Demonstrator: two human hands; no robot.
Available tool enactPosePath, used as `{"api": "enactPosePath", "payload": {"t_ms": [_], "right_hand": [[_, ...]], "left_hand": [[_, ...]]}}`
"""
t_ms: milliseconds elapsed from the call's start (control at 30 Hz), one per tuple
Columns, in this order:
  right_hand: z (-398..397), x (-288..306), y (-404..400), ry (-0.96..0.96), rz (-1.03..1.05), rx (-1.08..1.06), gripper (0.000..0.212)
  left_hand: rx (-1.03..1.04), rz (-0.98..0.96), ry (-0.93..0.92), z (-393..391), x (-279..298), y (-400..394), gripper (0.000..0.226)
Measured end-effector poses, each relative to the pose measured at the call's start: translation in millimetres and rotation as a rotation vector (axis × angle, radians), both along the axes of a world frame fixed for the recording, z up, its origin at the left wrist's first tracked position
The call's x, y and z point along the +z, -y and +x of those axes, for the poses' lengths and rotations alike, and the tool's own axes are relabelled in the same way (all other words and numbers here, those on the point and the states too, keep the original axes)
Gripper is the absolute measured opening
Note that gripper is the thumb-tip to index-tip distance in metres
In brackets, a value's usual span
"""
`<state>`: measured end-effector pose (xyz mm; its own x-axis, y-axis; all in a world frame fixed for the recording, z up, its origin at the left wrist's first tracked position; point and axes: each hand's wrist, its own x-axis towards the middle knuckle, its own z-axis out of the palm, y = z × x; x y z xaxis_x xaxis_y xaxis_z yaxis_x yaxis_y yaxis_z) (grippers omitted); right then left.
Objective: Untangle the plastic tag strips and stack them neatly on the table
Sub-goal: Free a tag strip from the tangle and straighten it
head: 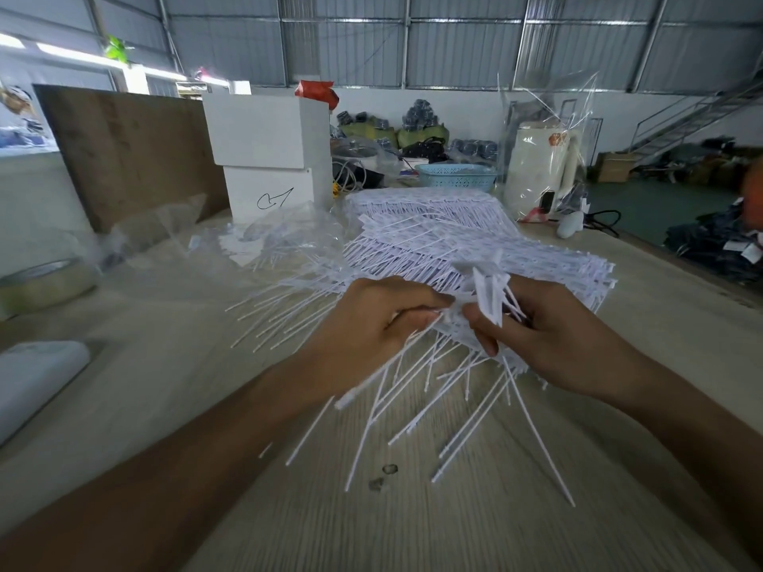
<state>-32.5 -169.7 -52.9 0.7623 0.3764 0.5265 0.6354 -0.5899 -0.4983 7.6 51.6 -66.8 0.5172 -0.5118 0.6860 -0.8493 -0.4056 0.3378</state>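
Note:
A tangled bunch of white plastic tag strips (437, 390) hangs between my two hands above the wooden table (536, 509), its thin tails fanning down and toward me. My left hand (371, 324) pinches the bunch at its left side with curled fingers. My right hand (541, 328) grips the flat tag heads, which stick up past my thumb. Behind my hands a long stack of tag strips (433, 237) lies flat on the table, running away from me, with tails splayed out to its left.
Crumpled clear plastic bags (214, 241) lie left of the stack. Two white boxes (268, 158) and a brown board (132, 154) stand at the back left. A tape roll (45, 282) and a white object (37, 381) lie at left. A blue basket (456, 175) and bagged white appliance (541, 171) stand behind.

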Motion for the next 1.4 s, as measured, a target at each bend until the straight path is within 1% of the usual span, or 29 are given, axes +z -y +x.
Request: {"api": "enactPosePath", "payload": {"t_ms": [67, 167, 200, 267, 333, 367, 433, 500, 567, 633, 700, 800, 900, 933, 1000, 1067, 1133, 1233, 1300, 1400], "right_hand": [[1.7, -2.6, 2.2, 0.017, -0.036, 0.022, 0.03], [4.1, -4.6, 4.3, 0.044, -0.106, 0.032, 0.011], [4.0, -4.8, 3.6, 0.02, -0.08, 0.039, 0.013], [2.2, -1.5, 1.8, -0.042, 0.056, 0.029, 0.026], [-0.1, 4.7, 2.4, -0.089, 0.161, -0.025, 0.04], [-1.1, 6.8, 2.9, -0.126, 0.208, -0.036, 0.044], [-2.6, 6.6, 1.3, -0.243, 0.362, -0.011, 0.045], [-1.3, 3.9, -3.2, -0.392, 0.597, 0.03, 0.042], [4.6, 5.1, 0.2, -0.492, 0.826, 0.027, 0.041], [10.1, 11.9, 11.5, -0.521, 0.957, -0.024, 0.039], [12.4, 14.7, 19.1, -0.531, 0.959, -0.047, 0.04], [9.4, 8.3, 11.1, -0.557, 0.854, -0.033, 0.044], [3.4, 2.0, -2.1, -0.576, 0.738, 0.061, 0.059], [2.0, 1.0, -5.3, -0.576, 0.732, 0.09, 0.059], [0.8, -0.3, -9.0, -0.551, 0.73, 0.107, 0.052], [0.2, -1.2, -10.9, -0.522, 0.701, 0.081, 0.041], [-0.2, -1.8, -12.8, -0.524, 0.692, 0.077, 0.036], [0.4, -3.0, -15.6, -0.573, 0.769, 0.124, 0.022], [1.4, -3.3, -15.6, -0.625, 0.8, 0.124, 0.022], [2.6, -4.8, -15.2, -0.723, 0.794, 0.125, 0.034]], "left_hand": [[-0.018, -0.019, -0.055, 0.4, 0.3, -0.6, 0.016], [-0.063, -0.074, -0.153, 0.4, 1.8, -2.0, 0.011], [-0.065, -0.076, -0.158, 0.2, 2.4, -3.2, 0.011], [-0.044, -0.043, -0.118, -1.1, 3.6, -5.0, 0.013], [-0.029, -0.012, -0.017, -2.6, 3.8, -3.2, 0.019], [-0.026, -0.014, 0.032, -3.4, 3.6, -0.9, 0.021], [-0.027, -0.049, 0.111, -4.1, 4.0, 3.6, 0.024], [-0.038, -0.063, 0.18, -3.0, 3.7, 3.7, 0.026], [-0.066, 0.033, 0.269, -0.2, -1.4, 0.5, 0.026], [-0.083, 0.121, 0.301, 1.7, -8.9, -2.0, 0.024], [-0.062, 0.097, 0.275, 3.1, -11.9, -1.8, 0.025], [0.005, -0.06, 0.194, 2.7, -5.8, 3.0, 0.028], [0.033, -0.163, 0.124, -2.5, -1.0, 6.5, 0.028], [0.039, -0.176, 0.098, -5.4, -0.5, 7.1, 0.028], [0.053, -0.197, 0.069, -9.4, 0.7, 8.4, 0.025], [0.06, -0.213, 0.11, -9.6, 1.9, 9.9, 0.021], [0.047, -0.225, 0.184, -7.7, 1.9, 10.9, 0.022], [0.024, -0.211, 0.22, -6.7, 1.7, 11.2, 0.02], [0.009, -0.207, 0.211, -7.4, 1.8, 11.1, 0.019], [0.019, -0.227, 0.221, -6.4, 1.6, 11.3, 0.019]]}}
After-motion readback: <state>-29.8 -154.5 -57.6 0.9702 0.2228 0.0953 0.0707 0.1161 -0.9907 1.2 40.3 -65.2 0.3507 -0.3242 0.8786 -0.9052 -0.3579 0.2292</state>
